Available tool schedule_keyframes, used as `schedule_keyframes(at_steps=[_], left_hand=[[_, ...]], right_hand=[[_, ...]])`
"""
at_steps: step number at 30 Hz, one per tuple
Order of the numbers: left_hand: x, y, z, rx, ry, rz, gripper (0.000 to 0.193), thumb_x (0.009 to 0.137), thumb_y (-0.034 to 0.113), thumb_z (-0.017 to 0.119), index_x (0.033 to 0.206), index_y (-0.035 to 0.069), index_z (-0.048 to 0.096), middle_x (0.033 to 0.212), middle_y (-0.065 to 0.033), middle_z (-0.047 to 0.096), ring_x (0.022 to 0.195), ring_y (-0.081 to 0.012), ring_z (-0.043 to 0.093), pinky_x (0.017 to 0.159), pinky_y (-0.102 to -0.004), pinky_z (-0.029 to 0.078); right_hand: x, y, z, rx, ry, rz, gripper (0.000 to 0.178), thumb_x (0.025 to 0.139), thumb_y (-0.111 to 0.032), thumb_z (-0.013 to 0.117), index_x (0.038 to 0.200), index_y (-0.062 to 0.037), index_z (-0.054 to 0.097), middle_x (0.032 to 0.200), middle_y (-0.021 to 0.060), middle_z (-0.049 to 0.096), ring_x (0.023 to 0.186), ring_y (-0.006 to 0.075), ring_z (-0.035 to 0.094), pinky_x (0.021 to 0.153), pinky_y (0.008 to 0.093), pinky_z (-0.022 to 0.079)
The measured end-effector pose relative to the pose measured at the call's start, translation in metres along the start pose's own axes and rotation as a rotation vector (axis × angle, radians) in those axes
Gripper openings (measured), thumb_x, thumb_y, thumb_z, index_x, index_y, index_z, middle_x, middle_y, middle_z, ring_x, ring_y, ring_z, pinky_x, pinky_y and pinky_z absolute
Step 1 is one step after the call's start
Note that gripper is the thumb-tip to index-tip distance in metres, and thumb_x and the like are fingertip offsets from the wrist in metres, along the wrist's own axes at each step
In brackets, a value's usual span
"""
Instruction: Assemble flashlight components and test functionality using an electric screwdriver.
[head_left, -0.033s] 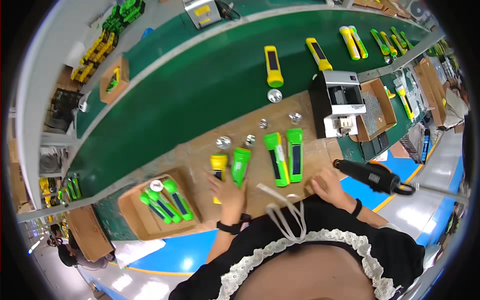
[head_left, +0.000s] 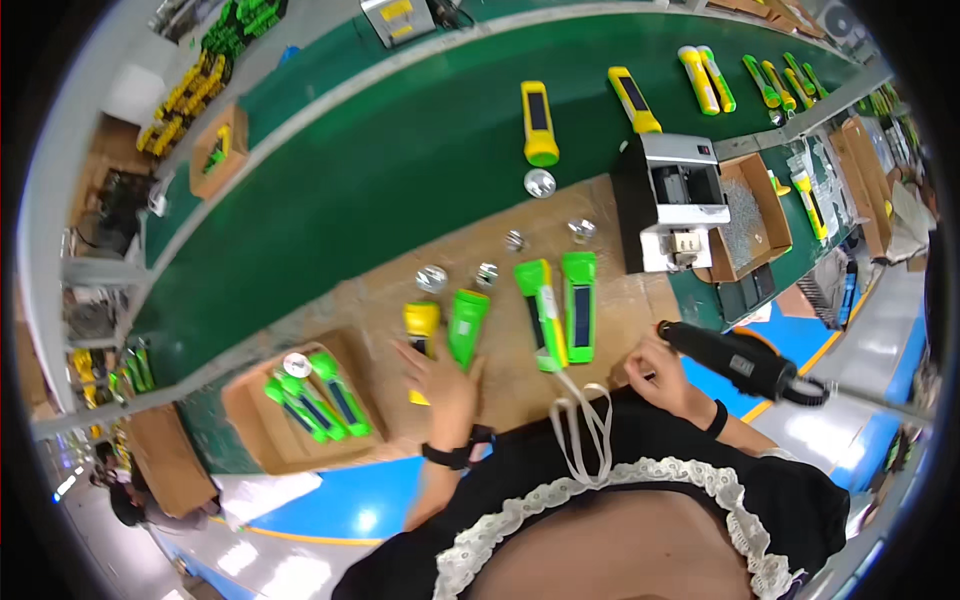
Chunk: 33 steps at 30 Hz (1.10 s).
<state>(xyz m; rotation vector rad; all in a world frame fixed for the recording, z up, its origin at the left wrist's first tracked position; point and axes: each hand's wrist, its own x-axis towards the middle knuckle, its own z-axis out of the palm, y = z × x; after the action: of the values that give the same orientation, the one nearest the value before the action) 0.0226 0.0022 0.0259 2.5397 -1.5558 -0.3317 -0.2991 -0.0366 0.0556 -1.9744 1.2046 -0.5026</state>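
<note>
Watching from across the bench; left hand (head_left: 445, 385) lies flat and spread over the lower half of the yellow flashlight (head_left: 421, 318), thumb side by the green flashlight (head_left: 466, 327); fingers well apart, slightly blurred, bridging the two bodies more than wrapping either; can't tell if there's any real grip, looks like steadying or squaring up; right hand (head_left: 655, 370) sits right of the row, fingers loosely curled, just beside the tip of the black power driver (head_left: 730, 360); driver isn't in the fist, and whether something small is pinched in there I can't tell; probably parked there so the tool stays within reach; yellow-green flashlight (head_left: 542, 315) and panelled green flashlight (head_left: 579, 305) lie side by side on the cardboard sheet (head_left: 640, 300), all four heads pointing away from the wearer; shiny reflectors (head_left: 431, 278) sit loose just past those heads, presumably so each part stays by its body; sheet likely saves the casings from scuffs; open carton (head_left: 245, 415) at far left holds more green flashlights (head_left: 318, 400), side by side, likely to save room; screw box (head_left: 765, 215) stands beside the silver-black machine (head_left: 680, 205), sensible for feeding it.
</note>
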Motion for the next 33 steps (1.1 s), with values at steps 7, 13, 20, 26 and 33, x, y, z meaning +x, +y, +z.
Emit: schedule_keyframes(at_steps=[7, 13, 20, 26, 33], left_hand=[[-0.011, 0.074, 0.021, -0.076, 0.077, 0.67, 0.06, 0.078, -0.004, 0.048, 0.128, 0.028, 0.052, 0.128, -0.0266, 0.041, 0.103, -0.0382, 0.054, 0.087, -0.0405, 0.046], [-0.024, 0.111, 0.042, 0.148, 0.269, 0.779, 0.057, 0.079, 0.003, 0.05, 0.13, 0.028, 0.049, 0.117, -0.022, 0.048, 0.097, -0.0327, 0.054, 0.083, -0.0398, 0.046], [-0.036, 0.146, 0.057, 0.319, 0.393, 0.973, 0.049, 0.082, 0.014, 0.05, 0.13, 0.009, 0.047, 0.123, -0.014, 0.051, 0.115, -0.0269, 0.049, 0.093, -0.0396, 0.04], [-0.052, 0.143, 0.052, 0.174, 0.196, 0.919, 0.052, 0.071, 0.027, 0.069, 0.115, 0.006, 0.05, 0.118, -0.0099, 0.053, 0.112, -0.0273, 0.049, 0.092, -0.0414, 0.037], [-0.045, 0.135, 0.037, 0.004, -0.026, 0.869, 0.054, 0.061, 0.03, 0.077, 0.105, 0.011, 0.054, 0.127, -0.0109, 0.047, 0.116, -0.0275, 0.046, 0.097, -0.0462, 0.034]], right_hand=[[-0.035, 0.044, -0.1, -0.485, -0.299, -0.228, 0.058, 0.084, -0.028, 0.068, 0.134, -0.0095, 0.043, 0.113, 0.0089, 0.061, 0.088, 0.0185, 0.063, 0.082, 0.0323, 0.049], [0.021, 0.005, -0.076, 0.536, 0.328, -0.661, 0.097, 0.069, -0.025, 0.077, 0.141, -0.0013, 0.017, 0.123, 0.0178, 0.05, 0.118, 0.0316, 0.047, 0.101, 0.0448, 0.036], [0.039, 0.006, -0.112, 0.905, 0.304, -0.667, 0.055, 0.079, 0.003, 0.059, 0.126, 0.0035, 0.031, 0.073, 0.0077, 0.055, 0.065, 0.0148, 0.056, 0.063, 0.0266, 0.048], [0.078, 0.029, -0.132, 0.834, 0.678, -0.759, 0.045, 0.082, 0.004, 0.054, 0.123, 0.0056, 0.034, 0.074, 0.0115, 0.055, 0.062, 0.0168, 0.055, 0.062, 0.0311, 0.049], [0.096, 0.026, -0.122, 0.872, 0.622, -0.762, 0.047, 0.082, 0.005, 0.054, 0.125, 0.0069, 0.034, 0.073, 0.0113, 0.055, 0.061, 0.0167, 0.055, 0.061, 0.0311, 0.049]])
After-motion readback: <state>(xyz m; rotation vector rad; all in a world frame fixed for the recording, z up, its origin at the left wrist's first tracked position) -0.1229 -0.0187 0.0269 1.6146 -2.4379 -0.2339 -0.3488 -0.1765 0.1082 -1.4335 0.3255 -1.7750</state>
